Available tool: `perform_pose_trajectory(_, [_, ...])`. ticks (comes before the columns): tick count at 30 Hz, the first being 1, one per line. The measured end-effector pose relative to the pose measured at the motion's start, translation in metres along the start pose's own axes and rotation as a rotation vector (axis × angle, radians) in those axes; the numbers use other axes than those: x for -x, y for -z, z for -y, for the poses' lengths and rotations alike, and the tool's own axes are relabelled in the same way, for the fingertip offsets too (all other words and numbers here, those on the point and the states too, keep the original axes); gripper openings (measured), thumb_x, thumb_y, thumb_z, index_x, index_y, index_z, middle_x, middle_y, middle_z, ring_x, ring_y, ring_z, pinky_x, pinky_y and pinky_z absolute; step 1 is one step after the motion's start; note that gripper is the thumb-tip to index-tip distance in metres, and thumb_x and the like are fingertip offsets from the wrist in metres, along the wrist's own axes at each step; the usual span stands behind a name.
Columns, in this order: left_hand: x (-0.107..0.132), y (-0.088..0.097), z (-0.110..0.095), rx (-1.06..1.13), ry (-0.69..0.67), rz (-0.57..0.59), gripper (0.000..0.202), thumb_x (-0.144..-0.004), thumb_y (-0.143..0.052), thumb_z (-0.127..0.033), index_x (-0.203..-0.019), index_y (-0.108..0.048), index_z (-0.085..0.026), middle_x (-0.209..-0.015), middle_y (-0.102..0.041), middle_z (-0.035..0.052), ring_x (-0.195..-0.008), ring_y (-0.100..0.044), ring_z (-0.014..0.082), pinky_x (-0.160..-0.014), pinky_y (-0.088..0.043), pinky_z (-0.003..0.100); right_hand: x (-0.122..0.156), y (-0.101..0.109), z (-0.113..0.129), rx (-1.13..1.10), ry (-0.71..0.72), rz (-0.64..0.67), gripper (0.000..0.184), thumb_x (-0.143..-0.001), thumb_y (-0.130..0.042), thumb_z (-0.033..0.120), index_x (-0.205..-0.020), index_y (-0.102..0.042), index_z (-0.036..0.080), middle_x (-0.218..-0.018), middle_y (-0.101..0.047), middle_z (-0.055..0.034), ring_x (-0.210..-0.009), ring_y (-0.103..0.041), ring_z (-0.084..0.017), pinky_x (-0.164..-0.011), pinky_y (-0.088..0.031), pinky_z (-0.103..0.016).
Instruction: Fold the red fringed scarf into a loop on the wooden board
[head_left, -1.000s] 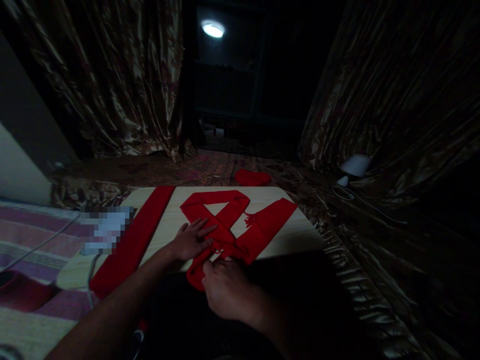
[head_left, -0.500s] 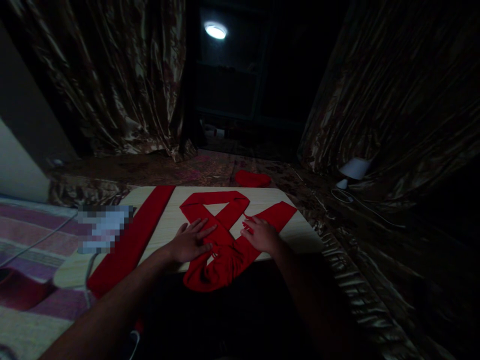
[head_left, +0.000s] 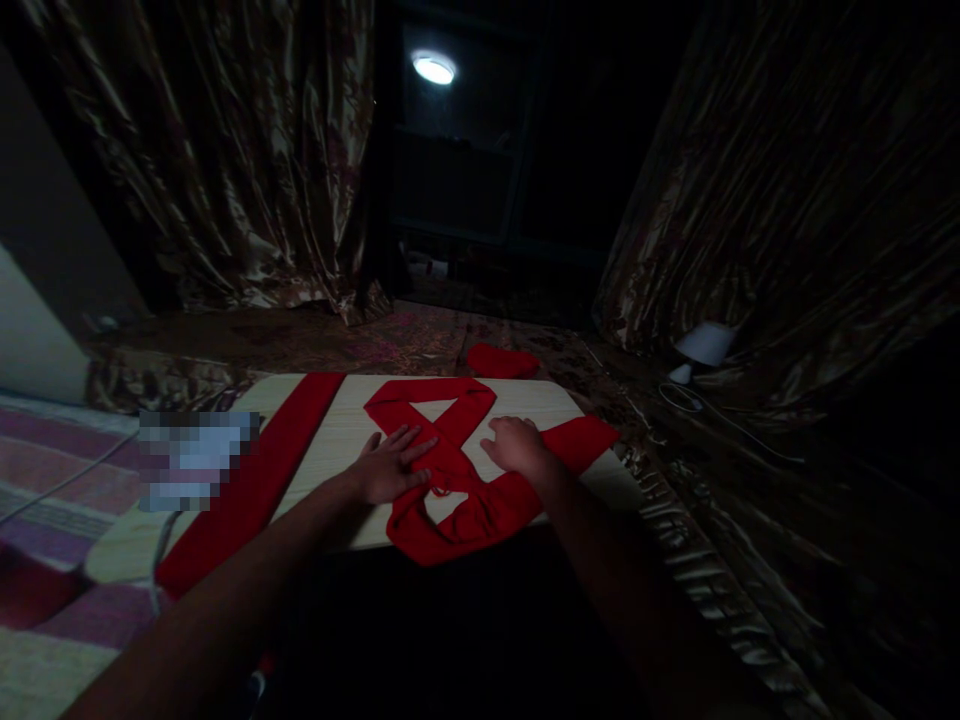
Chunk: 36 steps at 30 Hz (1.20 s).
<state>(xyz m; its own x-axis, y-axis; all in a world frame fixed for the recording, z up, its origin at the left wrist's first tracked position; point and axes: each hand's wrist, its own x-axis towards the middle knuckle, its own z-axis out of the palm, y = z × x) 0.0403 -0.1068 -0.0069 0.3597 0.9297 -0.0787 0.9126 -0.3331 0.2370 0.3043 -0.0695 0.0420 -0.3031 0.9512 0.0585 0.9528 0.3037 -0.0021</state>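
A long red fabric strip (head_left: 469,397) lies looped and crossed over itself on a light wooden board (head_left: 341,440). My left hand (head_left: 391,468) rests flat on the left side of the crossing, fingers spread. My right hand (head_left: 514,445) is over the board between the crossed loop and the strip's right-hand length, with its fingers bent and the thumb a little apart. No cloth shows in its grasp. The strip's lower loop sags toward the near edge of the board. My right wrist hides part of the right-hand length.
Another straight red length (head_left: 262,480) crosses the board's left side beside a blurred-out object (head_left: 199,460) and a cable. Red cloth (head_left: 502,360) is beyond the far edge. A white lamp (head_left: 705,343) stands on the dark patterned floor at right. Curtains (head_left: 300,150) hang behind.
The strip's lower loop has opened out and lies smoother. Its right-hand length has shifted right, past the board's edge. My right hand has moved slightly up, with its fingers more bent.
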Motion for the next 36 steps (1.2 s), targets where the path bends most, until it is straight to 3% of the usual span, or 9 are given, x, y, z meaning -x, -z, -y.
perform_pose_trajectory(5, [0.006, -0.004, 0.000, 0.012, -0.001, -0.066, 0.079, -0.093, -0.031, -0.072, -0.161, -0.020, -0.034, -0.168, -0.015, 0.0076, -0.155, -0.012, 0.0326, -0.120, -0.009, 0.062, -0.037, -0.012, 0.011, -0.145, 0.248, -0.047, 0.057, -0.094, -0.058, 0.036, -0.148, -0.049, 0.017, -0.154, -0.048, -0.0133, -0.138, -0.046, -0.023, -0.111, -0.034, -0.033])
perform_pose_trajectory(7, [0.008, -0.004, 0.000, 0.031, -0.010, -0.095, 0.085, -0.091, -0.035, -0.072, -0.162, -0.014, -0.031, -0.168, -0.015, 0.0093, -0.155, -0.014, 0.0324, -0.120, -0.010, 0.061, -0.043, -0.013, 0.016, -0.182, 0.285, -0.052, 0.051, -0.094, -0.058, 0.035, -0.142, -0.056, 0.017, -0.150, -0.052, -0.0127, -0.136, -0.049, -0.023, -0.109, -0.035, -0.031])
perform_pose_trajectory(9, [0.010, -0.004, 0.001, 0.047, -0.027, -0.116, 0.092, -0.089, -0.041, -0.072, -0.163, -0.009, -0.027, -0.168, -0.013, 0.0114, -0.155, -0.015, 0.0329, -0.120, -0.012, 0.061, -0.044, -0.013, 0.023, -0.225, 0.212, -0.086, 0.036, -0.099, -0.049, 0.034, -0.123, -0.069, 0.015, -0.130, -0.067, -0.0136, -0.121, -0.059, -0.022, -0.102, -0.040, -0.030])
perform_pose_trajectory(11, [0.010, -0.005, 0.001, 0.052, -0.033, -0.135, 0.098, -0.088, -0.044, -0.072, -0.163, -0.007, -0.023, -0.168, -0.012, 0.0133, -0.155, -0.015, 0.0336, -0.121, -0.013, 0.061, -0.042, -0.011, 0.031, -0.272, 0.090, -0.065, 0.037, -0.100, -0.045, 0.036, -0.102, -0.075, 0.014, -0.104, -0.075, -0.0133, -0.100, -0.066, -0.021, -0.087, -0.045, -0.028])
perform_pose_trajectory(17, [0.008, -0.008, 0.002, 0.063, -0.021, -0.156, 0.108, -0.084, -0.044, -0.079, -0.163, -0.006, -0.016, -0.168, -0.008, 0.0172, -0.155, -0.012, 0.0356, -0.122, -0.011, 0.059, -0.035, -0.011, 0.046, -0.434, 0.002, 0.264, 0.036, -0.078, -0.075, 0.052, -0.078, -0.068, 0.016, -0.068, -0.066, -0.0017, -0.061, -0.057, -0.014, -0.056, -0.038, -0.024])
perform_pose_trajectory(23, [0.006, -0.012, 0.005, 0.062, -0.024, -0.142, 0.109, -0.082, -0.040, -0.083, -0.163, -0.009, -0.017, -0.168, -0.005, 0.0148, -0.155, -0.009, 0.0352, -0.122, -0.009, 0.060, -0.020, -0.004, 0.060, -0.766, -0.113, 0.302, 0.022, -0.074, -0.078, 0.025, -0.085, -0.061, 0.017, -0.068, -0.063, 0.0030, -0.053, -0.057, -0.012, -0.048, -0.038, -0.021])
perform_pose_trajectory(29, [0.008, -0.009, 0.002, 0.053, -0.012, -0.122, 0.109, -0.082, -0.035, -0.085, -0.163, -0.011, -0.016, -0.168, -0.005, 0.0146, -0.156, -0.008, 0.0343, -0.121, -0.008, 0.060, -0.003, -0.003, 0.070, -1.294, -0.210, 0.452, 0.036, -0.072, -0.074, 0.010, -0.104, -0.060, 0.016, -0.073, -0.071, 0.0007, -0.057, -0.068, -0.017, -0.056, -0.055, -0.027])
perform_pose_trajectory(33, [0.010, -0.007, 0.000, 0.049, -0.014, -0.116, 0.108, -0.083, -0.034, -0.084, -0.163, -0.012, -0.015, -0.168, -0.006, 0.0151, -0.155, -0.008, 0.0345, -0.121, -0.008, 0.060, -0.004, -0.007, 0.070, -1.366, -0.232, 0.450, 0.017, -0.075, -0.069, 0.008, -0.090, -0.063, 0.013, -0.069, -0.071, -0.0022, -0.057, -0.067, -0.016, -0.059, -0.057, -0.028])
perform_pose_trajectory(36, [0.010, -0.006, 0.000, 0.051, -0.015, -0.114, 0.107, -0.083, -0.034, -0.084, -0.163, -0.013, -0.016, -0.168, -0.007, 0.0151, -0.155, -0.009, 0.0343, -0.121, -0.008, 0.059, -0.007, -0.010, 0.070, -1.407, -0.263, 0.379, 0.019, -0.077, -0.069, 0.010, -0.094, -0.061, 0.014, -0.074, -0.072, -0.0026, -0.062, -0.069, -0.016, -0.061, -0.058, -0.027])
